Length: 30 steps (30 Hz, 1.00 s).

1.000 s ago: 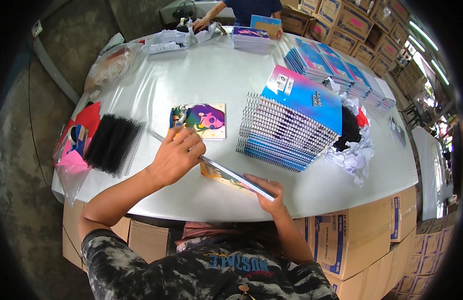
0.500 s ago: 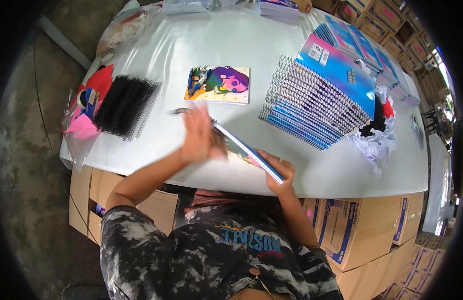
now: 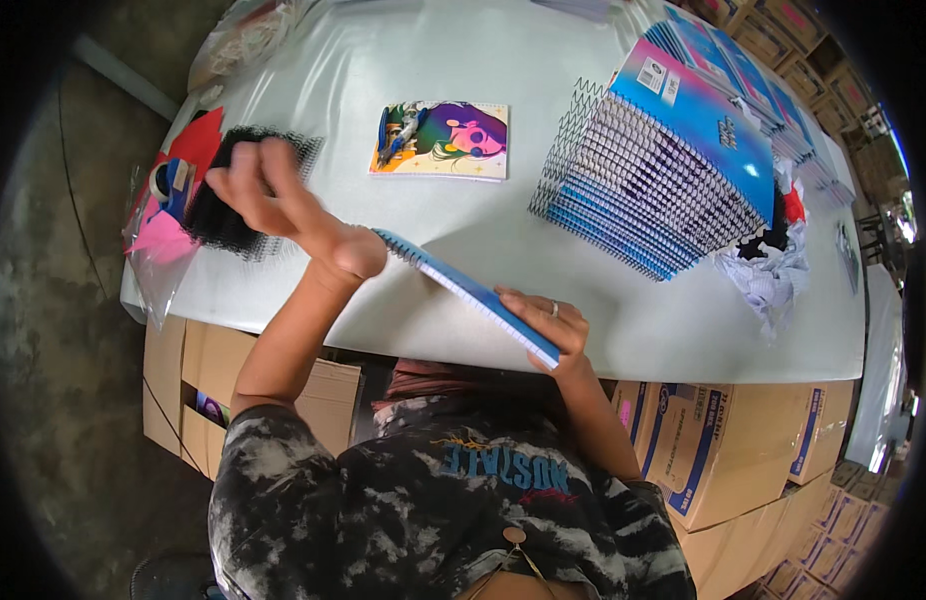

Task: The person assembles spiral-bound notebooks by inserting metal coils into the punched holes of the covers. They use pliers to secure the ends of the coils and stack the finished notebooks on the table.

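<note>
While the right hand (image 3: 543,322) grips the unbound blue-covered notebook (image 3: 468,292), I'd guide the open left hand (image 3: 283,205) onto the black wire spirals (image 3: 238,205).

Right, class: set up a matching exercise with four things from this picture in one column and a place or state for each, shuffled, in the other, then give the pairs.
Things:
1. Left hand
2. Right hand
3. Colourful cover
4. Notebook stack

Places or states:
A. Lies flat and alone, mid-table
B. Grips the near end of the blue notebook
C. Fanned out, table's right side
D. Reaches over the black coils

Pairs: 1-D, 2-B, 3-A, 4-C
</note>
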Motion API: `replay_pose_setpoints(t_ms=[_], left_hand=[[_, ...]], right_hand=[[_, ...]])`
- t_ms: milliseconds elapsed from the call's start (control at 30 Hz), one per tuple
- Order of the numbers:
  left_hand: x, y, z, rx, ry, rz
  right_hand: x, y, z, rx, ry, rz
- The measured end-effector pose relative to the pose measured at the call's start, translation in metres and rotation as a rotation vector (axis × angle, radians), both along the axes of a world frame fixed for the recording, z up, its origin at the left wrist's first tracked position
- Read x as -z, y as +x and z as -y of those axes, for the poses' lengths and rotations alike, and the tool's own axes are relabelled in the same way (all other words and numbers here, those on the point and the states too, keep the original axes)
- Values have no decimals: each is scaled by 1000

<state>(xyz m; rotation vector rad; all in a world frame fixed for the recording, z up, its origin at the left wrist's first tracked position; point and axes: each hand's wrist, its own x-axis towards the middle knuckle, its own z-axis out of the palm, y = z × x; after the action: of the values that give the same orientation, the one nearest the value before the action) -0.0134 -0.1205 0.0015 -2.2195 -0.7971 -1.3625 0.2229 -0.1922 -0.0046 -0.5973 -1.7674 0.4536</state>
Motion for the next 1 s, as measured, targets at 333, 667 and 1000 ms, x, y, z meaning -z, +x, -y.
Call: replay_pose_setpoints(t_ms=[333,667,1000], left_hand=[[-19,27,0,-177,165,-23],[22,18,23,13,-286,-89],[-1,39,16,149,-111,16]], right_hand=[[-3,-7,0,-37,21,46],[-2,-10,3,15,-15,72],[0,-3,3,24,-131,60]])
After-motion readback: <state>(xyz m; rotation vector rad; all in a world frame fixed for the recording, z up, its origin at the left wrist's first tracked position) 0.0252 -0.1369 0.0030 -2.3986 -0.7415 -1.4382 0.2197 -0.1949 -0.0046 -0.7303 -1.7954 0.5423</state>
